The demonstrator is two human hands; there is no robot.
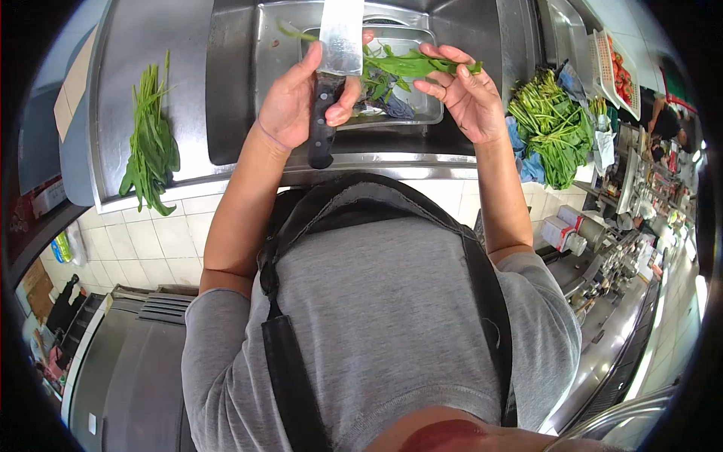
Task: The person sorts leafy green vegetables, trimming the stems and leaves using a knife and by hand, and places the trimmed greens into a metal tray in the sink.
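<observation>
My left hand (292,96) is closed round the black riveted handle of a wide-bladed kitchen knife (341,38), its blade pointing away from me. A thin green stem (296,32) sticks out left of the blade near my thumb. In my right hand (474,98), a leafy green stalk (410,64) is pinched between thumb and fingers, its leaves reaching toward the blade. Below both hands, a metal tray (429,113) in the sink holds loose leaves and dark scraps. Part of the tray is hidden by my left hand and the knife.
A bunch of leafy greens (153,143) lies on the steel counter (120,75) at left. Right of the sink (241,90) sits a large pile of greens (553,128) on blue plastic. Beyond it stands a white basket (602,56) of red produce. Another person (666,124) is far right.
</observation>
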